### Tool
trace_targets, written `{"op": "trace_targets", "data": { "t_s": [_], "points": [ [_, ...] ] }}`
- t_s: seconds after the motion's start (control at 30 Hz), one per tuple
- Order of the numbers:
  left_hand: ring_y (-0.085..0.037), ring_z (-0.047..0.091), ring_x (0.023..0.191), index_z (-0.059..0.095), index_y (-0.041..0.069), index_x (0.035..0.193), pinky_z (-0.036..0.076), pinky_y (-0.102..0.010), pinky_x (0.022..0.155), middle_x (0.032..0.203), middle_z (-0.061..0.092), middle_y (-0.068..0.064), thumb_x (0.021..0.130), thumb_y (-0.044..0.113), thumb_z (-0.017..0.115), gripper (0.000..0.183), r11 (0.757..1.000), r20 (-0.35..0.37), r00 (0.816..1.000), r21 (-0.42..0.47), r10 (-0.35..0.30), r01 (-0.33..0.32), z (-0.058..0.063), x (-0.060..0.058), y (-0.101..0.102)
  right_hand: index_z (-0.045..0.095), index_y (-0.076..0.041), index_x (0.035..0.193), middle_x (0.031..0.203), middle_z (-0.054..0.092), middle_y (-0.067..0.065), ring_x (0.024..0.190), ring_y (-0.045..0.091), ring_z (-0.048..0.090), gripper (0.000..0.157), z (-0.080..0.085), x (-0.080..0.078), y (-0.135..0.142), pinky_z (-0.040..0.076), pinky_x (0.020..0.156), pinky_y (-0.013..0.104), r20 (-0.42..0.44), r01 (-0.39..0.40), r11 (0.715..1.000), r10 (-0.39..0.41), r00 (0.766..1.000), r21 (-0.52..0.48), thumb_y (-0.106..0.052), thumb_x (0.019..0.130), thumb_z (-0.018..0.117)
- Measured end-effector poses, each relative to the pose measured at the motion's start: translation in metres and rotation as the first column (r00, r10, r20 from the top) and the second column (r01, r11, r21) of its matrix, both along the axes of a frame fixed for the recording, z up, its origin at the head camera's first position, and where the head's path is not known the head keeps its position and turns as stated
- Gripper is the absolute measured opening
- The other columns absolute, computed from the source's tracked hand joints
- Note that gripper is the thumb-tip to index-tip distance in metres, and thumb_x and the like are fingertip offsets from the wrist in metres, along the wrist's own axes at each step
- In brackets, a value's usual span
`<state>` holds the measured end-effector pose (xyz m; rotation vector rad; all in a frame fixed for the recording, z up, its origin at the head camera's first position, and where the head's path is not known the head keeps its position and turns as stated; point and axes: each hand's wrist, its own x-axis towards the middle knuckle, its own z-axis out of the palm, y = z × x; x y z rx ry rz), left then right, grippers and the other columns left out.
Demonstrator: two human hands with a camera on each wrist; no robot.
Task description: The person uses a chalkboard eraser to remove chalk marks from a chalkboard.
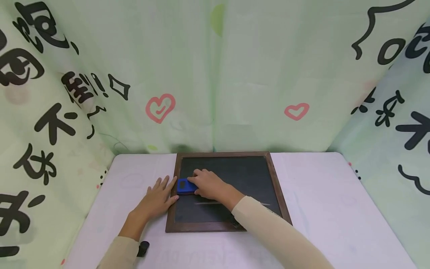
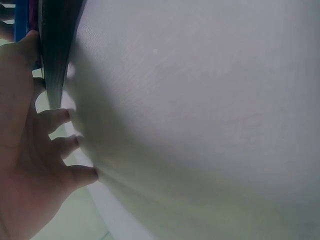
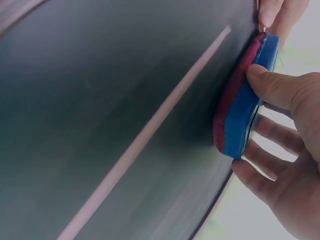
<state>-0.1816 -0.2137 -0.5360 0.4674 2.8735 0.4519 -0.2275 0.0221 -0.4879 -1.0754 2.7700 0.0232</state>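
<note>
A small blackboard (image 1: pixel 231 172) with a brown wooden frame lies on the table. My right hand (image 1: pixel 209 185) grips a blue eraser (image 1: pixel 184 186) against the board's left side, thumb on one edge and fingers on the other. In the right wrist view, the red pad of the eraser (image 3: pixel 247 107) faces the black surface. A pale chalk line (image 3: pixel 150 130) runs across the board; in the head view my right forearm covers part of it. My left hand (image 1: pixel 156 200) rests at the left frame edge with its fingers spread. Its thumb and index finger touch the frame.
The blackboard lies on a white-covered table (image 1: pixel 322 198). Close to my left sleeve is a small black object (image 1: pixel 143 248), partly hidden. Pale green curtains (image 1: pixel 248 74) with black writing and red hearts enclose the table's back and sides.
</note>
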Motion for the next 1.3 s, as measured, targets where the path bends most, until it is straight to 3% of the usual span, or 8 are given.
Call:
{"op": "trace_targets", "data": {
  "t_s": [0.43, 0.73, 1.3],
  "points": [
    [-0.052, 0.016, 0.156, 0.019, 0.017, 0.167, 0.021, -0.079, 0.114, 0.170, 0.021, -0.022, 0.109, 0.044, 0.047, 0.070, 1.000, 0.021, 1.000, 0.011, 0.000, 0.000, -0.001, -0.001, 0.001, 0.054, -0.019, 0.152, 0.136, 0.059, 0.007, 0.117, 0.025, 0.062, 0.058, -0.001, 0.000, 0.021, 0.054, 0.100, 0.037, 0.051, -0.015, 0.999, 0.018, 0.999, -0.052, -0.032, 0.098, 0.072],
    [-0.052, 0.018, 0.155, 0.021, 0.014, 0.166, 0.021, -0.079, 0.114, 0.169, 0.023, -0.024, 0.109, 0.040, 0.048, 0.068, 1.000, 0.001, 1.000, 0.014, -0.007, 0.007, 0.002, 0.001, 0.001, 0.055, -0.019, 0.151, 0.137, 0.059, 0.008, 0.120, 0.027, 0.060, 0.059, -0.004, -0.002, 0.072, 0.054, 0.099, 0.040, 0.132, 0.046, 0.990, -0.028, 0.991, -0.131, -0.028, 0.097, 0.075],
    [-0.051, 0.019, 0.155, 0.022, 0.014, 0.166, 0.021, -0.077, 0.115, 0.169, 0.023, -0.024, 0.108, 0.040, 0.049, 0.069, 0.999, -0.011, 1.000, 0.031, -0.008, 0.009, 0.004, 0.002, -0.001, 0.061, -0.011, 0.145, 0.132, 0.061, 0.014, 0.118, 0.031, 0.062, 0.058, -0.003, 0.016, 0.172, 0.055, 0.097, 0.047, 0.102, 0.135, 0.969, -0.116, 0.988, -0.209, -0.022, 0.092, 0.080]
  ]
}}
